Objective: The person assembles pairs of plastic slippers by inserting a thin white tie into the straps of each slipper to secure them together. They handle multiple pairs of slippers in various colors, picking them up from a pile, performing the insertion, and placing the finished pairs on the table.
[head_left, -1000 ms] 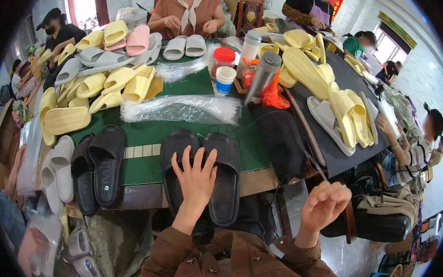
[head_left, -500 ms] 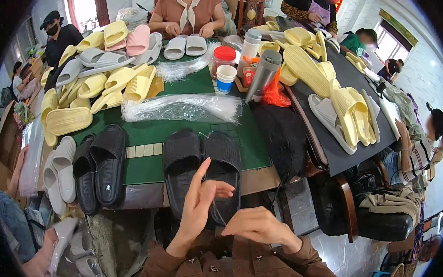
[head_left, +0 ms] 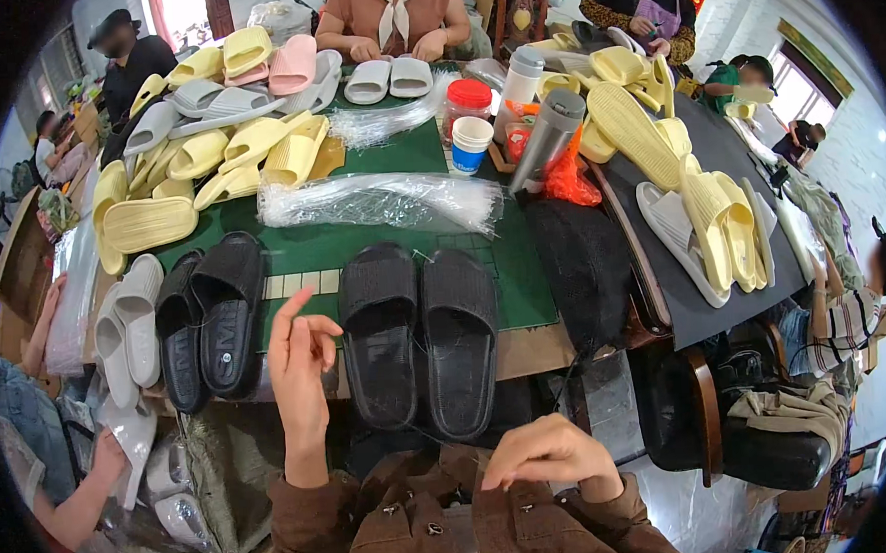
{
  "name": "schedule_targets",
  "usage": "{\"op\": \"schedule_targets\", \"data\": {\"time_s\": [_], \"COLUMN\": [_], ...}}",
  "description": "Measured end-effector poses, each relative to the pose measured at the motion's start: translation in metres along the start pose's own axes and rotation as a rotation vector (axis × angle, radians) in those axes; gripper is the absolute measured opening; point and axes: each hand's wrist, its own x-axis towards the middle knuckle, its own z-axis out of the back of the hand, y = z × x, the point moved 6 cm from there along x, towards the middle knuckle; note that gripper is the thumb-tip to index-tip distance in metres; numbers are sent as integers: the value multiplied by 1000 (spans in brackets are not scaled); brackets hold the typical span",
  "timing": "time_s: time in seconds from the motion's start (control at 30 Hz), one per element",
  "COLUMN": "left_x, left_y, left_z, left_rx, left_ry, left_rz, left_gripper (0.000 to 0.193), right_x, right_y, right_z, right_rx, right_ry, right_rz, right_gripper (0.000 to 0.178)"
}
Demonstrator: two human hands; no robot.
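Note:
A pair of black slide slippers (head_left: 462,346) lies side by side at the table's near edge, toes away from me. A thin clear strand shows between their tops. To the left of this pair my left hand (head_left: 301,384) is raised, holding nothing, its index finger stretched and the others loosely bent. My right hand (head_left: 558,456) hovers just in front of the right slipper, fingers bent and pressed together. Whatever may be in its pinch is too fine to make out. A bundle of clear plastic ties (head_left: 384,204) lies beyond the slippers on the green mat (head_left: 302,254).
Another black pair (head_left: 227,318) and a grey pair (head_left: 130,323) sit at the left. Yellow slippers (head_left: 150,227) pile up behind them. A paper cup (head_left: 470,145), a red-lidded jar (head_left: 466,103) and a steel flask (head_left: 551,136) stand farther back. A co-worker (head_left: 394,19) sits opposite.
My left hand has moved left, off the black slippers, and now stands beside them. My right hand has shifted slightly right. The whole view has turned a little.

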Motion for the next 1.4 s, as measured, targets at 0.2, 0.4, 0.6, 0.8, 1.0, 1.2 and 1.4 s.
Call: {"op": "schedule_targets", "data": {"time_s": [0.2,0.4,0.6,0.8,1.0,1.2,1.4], "left_x": [-30,-47,-39,-20,-3,22,42], "left_y": [22,26,40,37,53,75,89], "left_z": [-15,-29,-24,-41,-57,-65,-74], "left_rx": [621,543,581,835,1155,1228,1176], "left_ry": [255,243,280,223,267,429,511], "left_rz": [1,-18,141,-257,-338,-103,183], "left_gripper": [43,44,23,21,60,82,55], "right_x": [3,17,43,71,96,119,133], "right_y": [-15,-55,-79,-71,-98,-137,-150], "right_z": [29,53,42,36,57,98,100], "right_rx": [129,-5,-300,-999,-1173,-807,-787], "right_ry": [-577,-800,-692,-593,-586,-508,-556], "right_rz": [-17,18,-104,31,-105,-451,-600], "right_gripper": [29,12,19,46,37,32,39]}}
